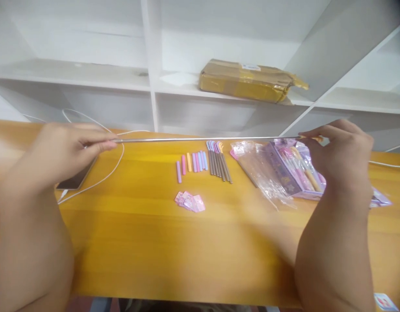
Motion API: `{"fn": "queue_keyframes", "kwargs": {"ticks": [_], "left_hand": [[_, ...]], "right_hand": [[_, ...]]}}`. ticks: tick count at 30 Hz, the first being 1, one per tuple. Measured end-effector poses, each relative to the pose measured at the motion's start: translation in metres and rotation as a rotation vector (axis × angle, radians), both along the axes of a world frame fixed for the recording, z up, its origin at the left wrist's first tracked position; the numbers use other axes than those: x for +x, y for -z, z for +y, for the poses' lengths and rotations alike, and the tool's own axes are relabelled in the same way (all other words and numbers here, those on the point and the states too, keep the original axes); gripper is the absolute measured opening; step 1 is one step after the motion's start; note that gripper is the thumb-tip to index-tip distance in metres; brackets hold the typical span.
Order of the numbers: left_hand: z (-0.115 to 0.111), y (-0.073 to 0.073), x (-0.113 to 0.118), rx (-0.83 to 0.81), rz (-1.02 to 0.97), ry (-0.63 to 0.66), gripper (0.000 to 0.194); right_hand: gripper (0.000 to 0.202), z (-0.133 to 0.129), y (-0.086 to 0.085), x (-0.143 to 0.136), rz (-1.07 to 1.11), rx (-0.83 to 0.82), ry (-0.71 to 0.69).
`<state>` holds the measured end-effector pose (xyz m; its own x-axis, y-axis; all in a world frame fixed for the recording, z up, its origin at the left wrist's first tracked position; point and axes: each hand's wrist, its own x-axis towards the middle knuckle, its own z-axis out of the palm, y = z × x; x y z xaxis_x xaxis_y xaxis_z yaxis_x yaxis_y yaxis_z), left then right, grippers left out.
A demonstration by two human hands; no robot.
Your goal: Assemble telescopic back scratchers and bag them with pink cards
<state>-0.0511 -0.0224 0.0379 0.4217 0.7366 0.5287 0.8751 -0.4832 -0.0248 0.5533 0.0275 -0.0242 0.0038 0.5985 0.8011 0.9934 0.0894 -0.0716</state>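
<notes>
A long thin metal rod point(200, 139) is held level above the table, stretched between my two hands. My left hand point(78, 145) pinches its left end between thumb and fingers. At the other end, my right hand point(336, 145) pinches the rod near a small orange tip point(317, 138), partly hidden by the fingers. Below the rod lie several short metal sticks point(221, 164) with curved coloured ends, side by side. Left of them are several pastel tubes point(196, 161) in purple, pink, orange and blue. Small pink cards point(190, 202) lie in an overlapping pile closer to me.
A purple box point(284, 173) of wrapped pink and orange items stands beside clear plastic wrappers point(263, 167). A phone point(76, 175) with a white cable point(117, 167) lies under my left hand. A taped cardboard box point(245, 81) sits on the white shelf point(177, 89) behind the table.
</notes>
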Motion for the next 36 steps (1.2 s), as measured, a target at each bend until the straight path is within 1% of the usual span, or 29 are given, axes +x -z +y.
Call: {"fn": "queue_keyframes", "kwargs": {"ticks": [2,7,9,12,14,17,20,22,25,27,29,32,36], "left_hand": [[-0.001,-0.001,-0.001,-0.052,0.018,0.016,0.059],[-0.001,-0.002,-0.003,-0.096,0.033,-0.02,0.071],[0.001,0.0,-0.005,-0.175,0.031,-0.018,0.073],[0.005,0.003,-0.008,-0.319,0.028,0.008,0.076],[0.008,0.004,-0.009,-0.326,0.024,0.022,0.076],[0.01,0.005,-0.007,-0.26,0.035,0.031,0.077],[0.01,0.006,-0.004,-0.252,0.068,0.031,0.068],[0.008,0.006,-0.001,-0.252,0.087,0.027,0.054],[0.002,0.005,0.008,-0.174,0.121,-0.01,0.034],[-0.003,0.005,0.015,-0.118,0.151,-0.021,0.028],[-0.006,0.006,0.02,-0.116,0.186,-0.005,0.025],[-0.005,0.008,0.021,-0.182,0.187,-0.025,0.024],[0.003,0.007,0.023,-0.387,0.081,-0.069,0.026]], "right_hand": [[0.015,0.0,0.001,-0.001,0.01,-0.065,-0.027],[0.008,0.002,0.007,-0.004,-0.019,-0.167,-0.089],[0.005,0.002,0.009,-0.004,-0.02,-0.256,-0.115],[0.007,0.002,0.009,-0.007,-0.017,-0.372,-0.125],[0.007,0.001,0.007,-0.009,-0.02,-0.403,-0.117],[0.008,0.0,0.005,-0.012,-0.039,-0.425,-0.097],[0.008,-0.001,0.004,-0.009,-0.058,-0.39,-0.086],[0.007,-0.001,0.005,-0.004,-0.054,-0.309,-0.093],[0.007,-0.002,0.006,0.005,-0.035,-0.224,-0.089],[0.008,-0.005,0.005,0.011,-0.036,-0.245,-0.094],[0.011,-0.008,0.003,0.016,-0.052,-0.305,-0.098],[0.013,-0.014,-0.002,0.019,-0.096,-0.36,-0.093],[0.012,-0.017,-0.006,0.013,-0.153,-0.285,-0.151]]}}
